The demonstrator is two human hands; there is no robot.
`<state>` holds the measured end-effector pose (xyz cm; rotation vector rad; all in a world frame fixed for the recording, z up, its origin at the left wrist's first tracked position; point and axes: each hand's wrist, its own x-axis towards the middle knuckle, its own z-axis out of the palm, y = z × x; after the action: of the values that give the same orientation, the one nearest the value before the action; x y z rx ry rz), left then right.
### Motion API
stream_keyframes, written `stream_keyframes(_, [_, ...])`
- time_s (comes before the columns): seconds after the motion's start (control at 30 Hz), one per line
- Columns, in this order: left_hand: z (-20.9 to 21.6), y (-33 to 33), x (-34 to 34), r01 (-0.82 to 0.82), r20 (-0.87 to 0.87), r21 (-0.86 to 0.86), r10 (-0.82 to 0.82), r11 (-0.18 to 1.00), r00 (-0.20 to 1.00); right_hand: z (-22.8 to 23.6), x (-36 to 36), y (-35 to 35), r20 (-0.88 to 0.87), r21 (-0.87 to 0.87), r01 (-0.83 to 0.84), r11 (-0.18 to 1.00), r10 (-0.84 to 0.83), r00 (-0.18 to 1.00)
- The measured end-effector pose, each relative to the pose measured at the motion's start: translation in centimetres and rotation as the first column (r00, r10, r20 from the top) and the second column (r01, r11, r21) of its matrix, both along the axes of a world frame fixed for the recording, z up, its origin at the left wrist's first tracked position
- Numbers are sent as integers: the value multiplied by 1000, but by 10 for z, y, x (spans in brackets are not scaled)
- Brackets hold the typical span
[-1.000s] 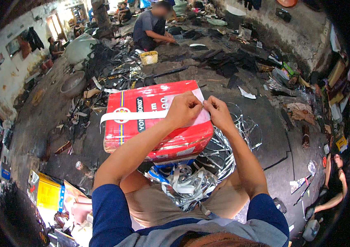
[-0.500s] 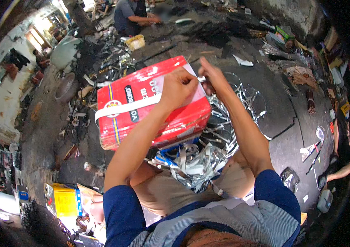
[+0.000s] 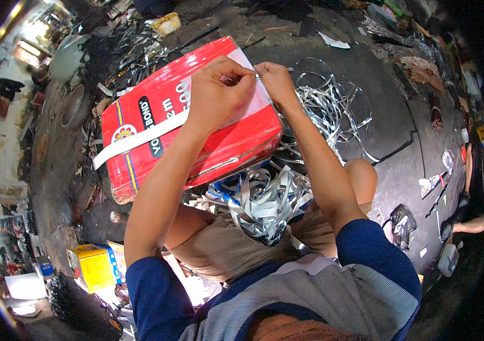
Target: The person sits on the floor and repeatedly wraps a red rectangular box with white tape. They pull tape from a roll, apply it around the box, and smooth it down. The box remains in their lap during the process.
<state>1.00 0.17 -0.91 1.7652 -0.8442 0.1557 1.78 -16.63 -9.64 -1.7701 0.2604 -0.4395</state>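
A large red cardboard box [image 3: 145, 94] stands tilted in front of my lap. A flat white strip [image 3: 139, 140] runs across its top, its left end sticking out past the box's left edge. My left hand [image 3: 216, 94] lies over the strip, fingers closed in a pinch on it. Close beside it, at the far right edge of the box, my right hand [image 3: 275, 84] pinches something small that its fingers mostly hide. The two hands' fingertips nearly meet. Loose white and silver strips [image 3: 265, 204] lie heaped in my lap, below the box.
A tangle of silver strips [image 3: 330, 111] spreads on the dark floor to the right. A yellow box [image 3: 91, 267] stands at the lower left, a yellow container [image 3: 167, 24] at the far side. A black plastic bag [image 3: 403, 227] lies to my right. Another person's foot shows at the far right.
The box appears lower left to higher in the picture as the view shifts. My right hand has come in closer to the left, its fingers now pinched at the box edge. The strip's left end now sticks out straighter.
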Motion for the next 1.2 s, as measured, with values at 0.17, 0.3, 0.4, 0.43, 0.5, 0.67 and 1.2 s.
stream_keyframes(0.17, [6,0,-2,-34,14,47,33,998,999,-51,1,-1,-90,-44,79,996,-83,992])
stream_keyframes(0.3, [5,-3,-2,-28,-36,25,29,999,999,-127,-6,-9,-197,-93,107,990,-124,972])
stream_keyframes(0.4, [0,0,4,-49,-84,53,54,997,995,-165,-7,-16,-311,-220,62,974,-130,942])
stream_keyframes(0.43, [0,2,3,-50,-65,51,54,997,996,-179,-10,-17,-361,-251,32,967,-124,924])
stream_keyframes(0.5, [4,2,2,-45,-20,45,46,998,999,-201,-11,-14,-412,-280,53,959,-170,895])
stream_keyframes(0.67, [11,-17,0,13,-80,31,-10,999,997,-320,-27,-59,-494,-439,75,895,-310,812])
stream_keyframes(1.2, [17,7,-1,30,393,246,-128,969,910,-291,-80,-53,-689,-464,-24,886,-344,639])
